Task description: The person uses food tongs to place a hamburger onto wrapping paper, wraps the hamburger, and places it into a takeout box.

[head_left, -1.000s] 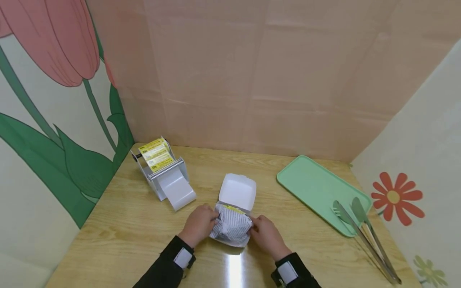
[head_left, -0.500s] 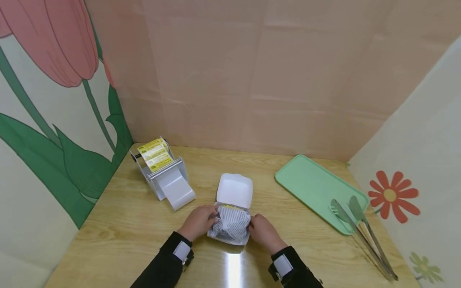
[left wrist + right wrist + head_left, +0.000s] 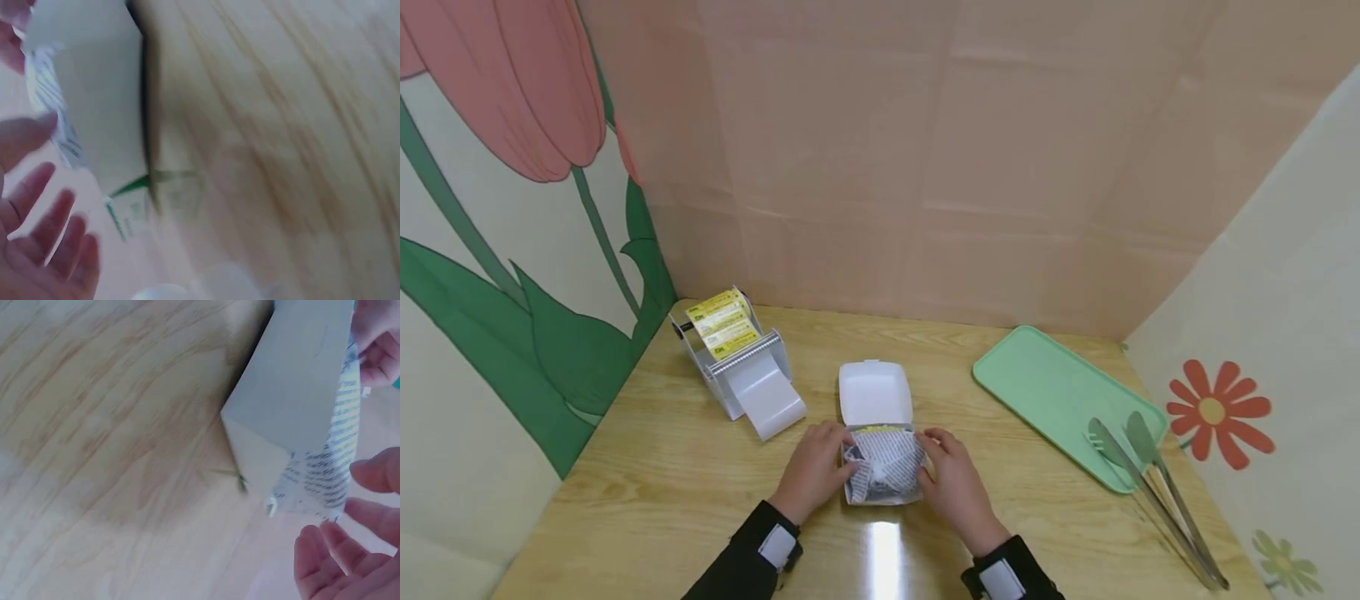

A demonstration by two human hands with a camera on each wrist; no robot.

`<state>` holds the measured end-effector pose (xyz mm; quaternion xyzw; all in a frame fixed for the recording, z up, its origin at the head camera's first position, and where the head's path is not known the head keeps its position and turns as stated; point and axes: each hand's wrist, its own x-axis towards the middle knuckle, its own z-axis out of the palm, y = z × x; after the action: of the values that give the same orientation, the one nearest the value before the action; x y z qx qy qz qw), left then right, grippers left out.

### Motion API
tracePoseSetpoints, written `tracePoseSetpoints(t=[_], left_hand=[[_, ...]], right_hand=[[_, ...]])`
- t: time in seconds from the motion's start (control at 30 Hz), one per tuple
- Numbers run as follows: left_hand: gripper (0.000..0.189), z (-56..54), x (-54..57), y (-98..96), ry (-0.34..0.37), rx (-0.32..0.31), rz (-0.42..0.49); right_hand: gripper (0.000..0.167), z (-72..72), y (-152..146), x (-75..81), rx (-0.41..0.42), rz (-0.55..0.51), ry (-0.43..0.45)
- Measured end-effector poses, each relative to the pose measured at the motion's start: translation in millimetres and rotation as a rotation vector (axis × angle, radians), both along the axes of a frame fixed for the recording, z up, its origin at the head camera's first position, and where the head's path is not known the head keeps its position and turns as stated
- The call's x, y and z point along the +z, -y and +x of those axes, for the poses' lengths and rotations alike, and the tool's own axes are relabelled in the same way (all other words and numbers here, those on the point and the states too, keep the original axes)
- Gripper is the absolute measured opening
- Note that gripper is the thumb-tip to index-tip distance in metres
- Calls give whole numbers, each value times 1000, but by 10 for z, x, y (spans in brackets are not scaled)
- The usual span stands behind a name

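Observation:
A small white takeaway box (image 3: 875,394) stands on the table with its lid tipped back. Inside it lies a bundle in striped paper (image 3: 887,463); what it wraps is hidden. My left hand (image 3: 811,472) is at the box's left side, its thumb against the paper in the left wrist view and the other fingers spread loosely. At the right side is my right hand (image 3: 957,490), fingers lightly bent; in the right wrist view its fingertips come close to the printed paper, and whether they touch is unclear. Neither hand grips the box.
A tape dispenser (image 3: 760,379) with a yellow-and-white label roll (image 3: 722,323) stands at the back left. On the right is a green tray (image 3: 1037,392), with metal tongs (image 3: 1165,492) leaning over its near end. A pink wall closes off the back.
The box has shifted slightly left and now sits squarer to the table edge. Both hands have loosened, their fingers more spread along its sides.

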<state>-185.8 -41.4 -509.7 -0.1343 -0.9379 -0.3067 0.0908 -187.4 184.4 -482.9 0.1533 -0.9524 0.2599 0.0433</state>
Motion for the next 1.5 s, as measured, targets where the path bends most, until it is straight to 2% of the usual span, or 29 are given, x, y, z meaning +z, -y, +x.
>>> tracePoseSetpoints(t=[0.13,0.27,0.4,0.53,0.73,0.83,0.97,1.2,1.27,1.37,1.5], left_hand=[[22,56,63,-50,-59,10,-30],[24,66,99,-96,-59,-50,-103],[42,37,137,-107,50,-106,-146],[49,-10,151,-100,177,-135,-104],[48,-79,138,-73,260,-173,-48],[52,-135,129,-52,271,-214,-74],[64,-192,107,-47,274,-243,-133],[81,-220,75,-110,168,-218,-276],[83,-209,67,-124,151,-204,-276],[86,-181,69,-128,162,-185,-229],[75,-146,105,-111,171,-172,-200]], right_hand=[[50,18,53,34,27,27,32],[66,17,110,14,74,41,87],[79,28,157,-40,88,62,127],[86,49,190,-102,84,47,171],[89,32,181,-148,109,27,184],[85,-1,155,-155,131,26,180],[76,-70,122,-168,115,27,209],[65,-167,122,-182,82,64,206],[64,-164,122,-197,77,72,197],[63,-152,115,-215,75,72,197],[66,-146,80,-201,98,18,239]])
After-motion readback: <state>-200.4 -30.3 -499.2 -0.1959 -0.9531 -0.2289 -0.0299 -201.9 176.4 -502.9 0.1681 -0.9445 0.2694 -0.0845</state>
